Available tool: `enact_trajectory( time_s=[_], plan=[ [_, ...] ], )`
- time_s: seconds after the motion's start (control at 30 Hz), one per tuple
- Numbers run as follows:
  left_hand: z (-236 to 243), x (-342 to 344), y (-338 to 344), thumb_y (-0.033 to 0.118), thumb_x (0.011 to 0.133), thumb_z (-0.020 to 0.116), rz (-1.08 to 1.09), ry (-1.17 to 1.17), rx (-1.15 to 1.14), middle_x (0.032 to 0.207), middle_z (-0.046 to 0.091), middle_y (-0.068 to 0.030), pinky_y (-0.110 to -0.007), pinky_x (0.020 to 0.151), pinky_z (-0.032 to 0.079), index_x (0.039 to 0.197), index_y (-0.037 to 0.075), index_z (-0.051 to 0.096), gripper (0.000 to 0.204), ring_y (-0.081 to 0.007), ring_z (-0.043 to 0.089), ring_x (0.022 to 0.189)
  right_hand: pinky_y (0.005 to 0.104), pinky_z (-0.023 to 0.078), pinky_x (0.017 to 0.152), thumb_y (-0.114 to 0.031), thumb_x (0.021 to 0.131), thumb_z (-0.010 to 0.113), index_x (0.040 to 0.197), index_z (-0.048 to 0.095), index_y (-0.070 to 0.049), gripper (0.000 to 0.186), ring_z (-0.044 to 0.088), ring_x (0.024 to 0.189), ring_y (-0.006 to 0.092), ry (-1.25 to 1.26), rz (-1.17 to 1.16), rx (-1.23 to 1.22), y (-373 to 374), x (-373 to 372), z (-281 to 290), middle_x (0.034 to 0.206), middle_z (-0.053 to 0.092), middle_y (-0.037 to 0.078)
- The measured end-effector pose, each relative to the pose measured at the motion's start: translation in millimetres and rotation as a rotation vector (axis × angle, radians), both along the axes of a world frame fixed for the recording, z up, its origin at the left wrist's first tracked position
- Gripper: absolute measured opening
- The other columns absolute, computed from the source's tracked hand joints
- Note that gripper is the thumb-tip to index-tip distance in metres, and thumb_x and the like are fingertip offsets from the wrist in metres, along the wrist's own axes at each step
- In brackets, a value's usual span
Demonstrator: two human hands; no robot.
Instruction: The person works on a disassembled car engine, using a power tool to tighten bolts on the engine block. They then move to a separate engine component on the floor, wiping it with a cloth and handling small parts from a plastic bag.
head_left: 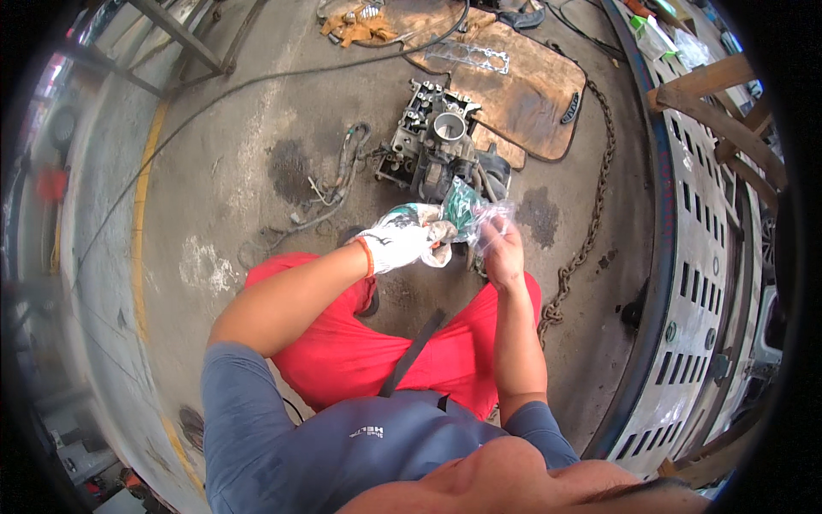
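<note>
A clear plastic bag (463, 208) with something green in it is held up between my two hands, above my spread knees. My left hand (398, 240) wears a white knitted glove with dark stains and an orange cuff. Its fingers are closed at the bag's left side, and loose white fabric hangs beneath them. My bare right hand (503, 248) pinches the crumpled right part of the bag. What the green contents are cannot be made out. Just beyond the bag a partly stripped engine (435, 141) stands on the floor, with a round metal opening on top.
Left of the engine lies a wiring harness (342, 171). Beyond it, stained boards (522, 94) carry a flat metal gasket (467, 58), near orange-brown gloves (358, 27). A rusty chain (591, 248) runs along a slotted steel frame (685, 257) at right. A cable (282, 75) crosses the floor.
</note>
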State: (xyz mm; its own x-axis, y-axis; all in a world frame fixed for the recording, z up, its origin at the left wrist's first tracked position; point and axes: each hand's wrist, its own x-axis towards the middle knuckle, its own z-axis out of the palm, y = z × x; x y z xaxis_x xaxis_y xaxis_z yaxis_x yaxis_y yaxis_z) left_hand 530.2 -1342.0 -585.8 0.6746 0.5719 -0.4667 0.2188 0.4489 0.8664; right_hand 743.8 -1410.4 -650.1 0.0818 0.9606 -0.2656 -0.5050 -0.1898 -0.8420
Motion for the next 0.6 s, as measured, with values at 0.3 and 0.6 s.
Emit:
enact_trajectory(
  time_s=[0.3, 0.6],
  plan=[
    [6.5, -7.9, -6.2, 0.05, 0.096, 0.055, -0.669, 0.715, 0.375, 0.071, 0.072, -0.0084, -0.041, 0.07, 0.053, 0.078, 0.007, 0.071, 0.05, -0.0258, 0.071, 0.072, 0.025, 0.049, 0.078, -0.019, 0.095, 0.072, 0.133, 0.061, -0.004, 0.043, 0.058, 0.09, 0.0085, -0.265, 0.32, -0.068, -67.1, -18.2, -56.8, 0.103, 0.062, -0.003],
    [2.8, 1.8, -11.8, 0.048, 0.096, 0.059, -0.744, 0.68, 0.413, 0.076, 0.072, -0.0079, -0.04, 0.071, 0.055, 0.095, 0.006, 0.068, 0.043, -0.0251, 0.071, 0.074, 0.0273, 0.051, 0.088, -0.007, 0.094, 0.071, 0.127, 0.063, -0.004, 0.034, 0.063, 0.097, 0.0109, 0.133, 0.192, -0.204, -75.1, -23.9, -85.1, 0.109, 0.068, 0.0]
  ],
)
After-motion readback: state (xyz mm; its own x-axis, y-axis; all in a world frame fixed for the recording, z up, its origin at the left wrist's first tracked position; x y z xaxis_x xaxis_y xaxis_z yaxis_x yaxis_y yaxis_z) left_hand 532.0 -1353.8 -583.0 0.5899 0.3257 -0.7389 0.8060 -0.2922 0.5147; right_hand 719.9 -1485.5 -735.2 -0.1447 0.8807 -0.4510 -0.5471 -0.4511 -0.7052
